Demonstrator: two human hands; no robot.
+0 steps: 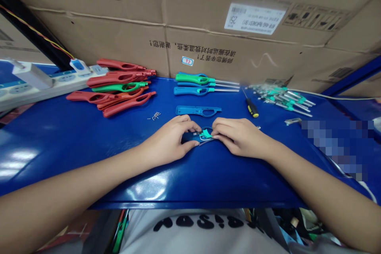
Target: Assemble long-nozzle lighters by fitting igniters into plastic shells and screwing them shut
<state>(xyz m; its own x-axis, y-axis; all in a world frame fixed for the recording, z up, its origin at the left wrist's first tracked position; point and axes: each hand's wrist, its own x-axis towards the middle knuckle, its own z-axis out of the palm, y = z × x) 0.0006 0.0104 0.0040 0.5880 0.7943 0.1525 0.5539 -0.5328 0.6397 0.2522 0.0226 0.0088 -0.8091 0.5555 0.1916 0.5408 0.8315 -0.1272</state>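
At the middle of the table my left hand (174, 139) pinches a blue lighter shell half (186, 137) between thumb and fingers. Set against that shell is a lighter mechanism with a green trigger (205, 133) and a thin pale wire. My right hand (238, 137) is closed at its other end, thumb and fingers gripping the mechanism; the fingertips partly hide it. Just beyond both hands lies another blue shell half (199, 111). Several small metal pins (156, 116) lie beyond my left hand.
Red, orange and green lighter shells (122, 87) are piled at back left, by a white power strip (64, 79). Assembled lighters (193, 90) lie at back centre. A screwdriver (251, 107) and a heap of metal-tubed mechanisms (285, 98) are at right. A cardboard box (196, 16) walls the back.
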